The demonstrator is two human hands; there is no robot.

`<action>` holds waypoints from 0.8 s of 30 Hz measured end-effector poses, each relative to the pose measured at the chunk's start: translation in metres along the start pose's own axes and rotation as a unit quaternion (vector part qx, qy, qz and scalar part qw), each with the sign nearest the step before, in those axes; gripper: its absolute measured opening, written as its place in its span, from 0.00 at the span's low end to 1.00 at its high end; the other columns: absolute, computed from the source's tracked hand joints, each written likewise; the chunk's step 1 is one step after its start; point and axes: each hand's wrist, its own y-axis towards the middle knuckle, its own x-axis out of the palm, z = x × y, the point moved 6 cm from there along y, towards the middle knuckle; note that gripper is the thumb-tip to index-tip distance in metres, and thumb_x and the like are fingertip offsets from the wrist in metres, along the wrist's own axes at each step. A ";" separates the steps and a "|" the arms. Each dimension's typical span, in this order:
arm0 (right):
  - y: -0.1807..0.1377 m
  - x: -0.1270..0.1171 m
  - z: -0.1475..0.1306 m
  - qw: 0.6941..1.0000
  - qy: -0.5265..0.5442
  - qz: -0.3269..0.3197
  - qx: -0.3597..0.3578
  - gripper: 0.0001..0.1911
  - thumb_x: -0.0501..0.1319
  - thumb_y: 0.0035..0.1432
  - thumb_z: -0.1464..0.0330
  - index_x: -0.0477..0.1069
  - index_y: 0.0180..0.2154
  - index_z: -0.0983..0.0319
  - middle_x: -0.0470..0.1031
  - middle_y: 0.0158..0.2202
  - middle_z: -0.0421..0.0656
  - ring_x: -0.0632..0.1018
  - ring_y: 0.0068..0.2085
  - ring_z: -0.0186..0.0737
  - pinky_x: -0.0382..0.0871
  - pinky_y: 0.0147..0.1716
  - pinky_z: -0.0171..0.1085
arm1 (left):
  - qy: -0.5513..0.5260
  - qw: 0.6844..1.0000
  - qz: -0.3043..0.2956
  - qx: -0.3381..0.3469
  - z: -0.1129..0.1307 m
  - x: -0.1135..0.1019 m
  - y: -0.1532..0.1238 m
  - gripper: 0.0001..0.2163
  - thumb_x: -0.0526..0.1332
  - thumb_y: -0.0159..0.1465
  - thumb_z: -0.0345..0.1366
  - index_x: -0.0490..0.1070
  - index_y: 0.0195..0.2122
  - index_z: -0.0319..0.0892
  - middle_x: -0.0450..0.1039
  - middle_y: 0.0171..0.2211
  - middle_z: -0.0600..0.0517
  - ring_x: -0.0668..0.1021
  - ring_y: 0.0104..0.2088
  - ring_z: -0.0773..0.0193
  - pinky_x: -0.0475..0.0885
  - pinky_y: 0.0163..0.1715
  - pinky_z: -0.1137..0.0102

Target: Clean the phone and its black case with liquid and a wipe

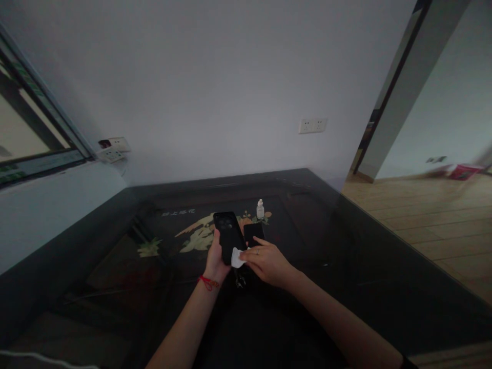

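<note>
My left hand (217, 259) is closed around the lower left side of a black phone (228, 236), whose camera side faces me. Between the fingers of my right hand (271, 261) is a white wipe (237, 258), pressed against the phone's lower right edge. Something small, dark and shiny (240, 279) hangs just under the phone; its kind is unclear. A flat black square item (254, 231) lies behind my right fingers, partly covered by them. Farther back, a small white dropper bottle (260, 209) stands upright.
The glossy dark table (346, 256) has a flower picture on its top and reaches back to the wall. Wall sockets (312, 125) are on the far wall, and more sockets (112, 154) are by the window at left. A pale cable (42, 357) crosses the lower left corner.
</note>
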 end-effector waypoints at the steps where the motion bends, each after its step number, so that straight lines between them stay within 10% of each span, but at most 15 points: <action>1: 0.000 0.003 0.002 1.000 -0.020 0.007 0.012 0.12 0.53 0.60 0.73 0.73 0.42 0.60 0.79 0.41 0.43 0.79 0.41 0.37 0.56 0.58 0.47 | 0.000 1.000 0.003 0.011 0.001 0.000 -0.001 0.27 0.44 0.66 0.51 0.67 0.52 0.32 0.78 0.37 0.41 0.79 0.37 0.55 0.73 0.42 0.60; 14: 0.005 0.009 0.020 0.972 -0.162 0.098 0.138 0.17 0.51 0.60 0.77 0.69 0.50 0.65 0.75 0.47 0.50 0.70 0.53 0.47 0.58 0.56 0.49 | -0.026 0.998 -0.030 0.039 -0.029 0.021 -0.016 0.23 0.51 0.66 0.45 0.59 0.60 0.43 0.73 0.49 0.47 0.75 0.48 0.59 0.68 0.51 0.66; 24: -0.001 -0.007 0.053 0.964 -0.066 0.160 0.202 0.19 0.50 0.61 0.77 0.68 0.52 0.64 0.74 0.50 0.47 0.70 0.53 0.43 0.62 0.54 0.44 | -0.027 0.999 -0.041 -0.023 -0.058 0.033 -0.027 0.24 0.52 0.65 0.44 0.55 0.62 0.48 0.70 0.53 0.48 0.74 0.50 0.58 0.67 0.52 0.64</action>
